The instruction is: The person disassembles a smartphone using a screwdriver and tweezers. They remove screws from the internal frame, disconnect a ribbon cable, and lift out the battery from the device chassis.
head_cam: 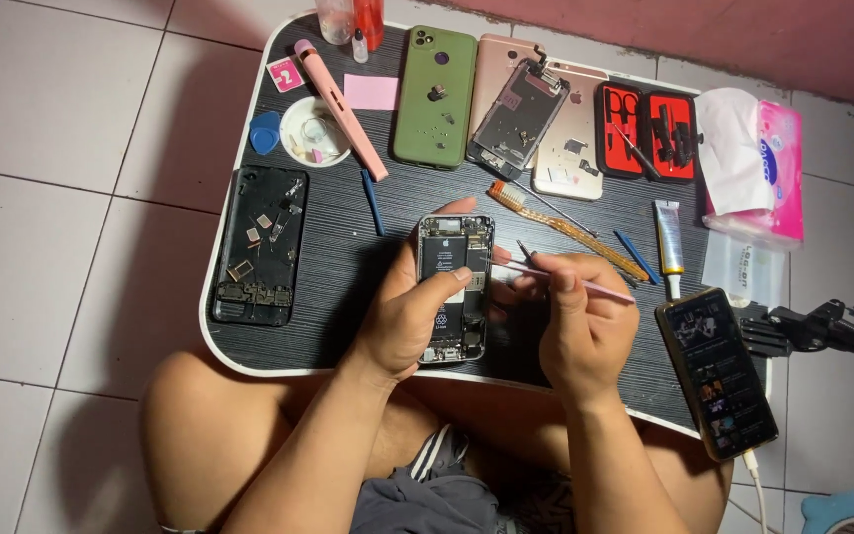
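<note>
An opened smartphone [453, 255] with its battery and inner parts exposed lies on the black lap table [348, 267]. My left hand [409, 309] grips its left side, thumb resting across the battery. My right hand [577, 318] holds a thin pink tool [600, 288] like a pen. Its tip points left at the phone's right edge, about mid-height.
Around the table: a black phone shell with loose parts [260, 244], a green-cased phone [436, 95], a rose-gold rear housing with a screen assembly [543, 119], a red tool case [645, 131], a toothbrush [567, 228], a glue tube [670, 240], tissues [755, 163], a lit, plugged-in phone [716, 370].
</note>
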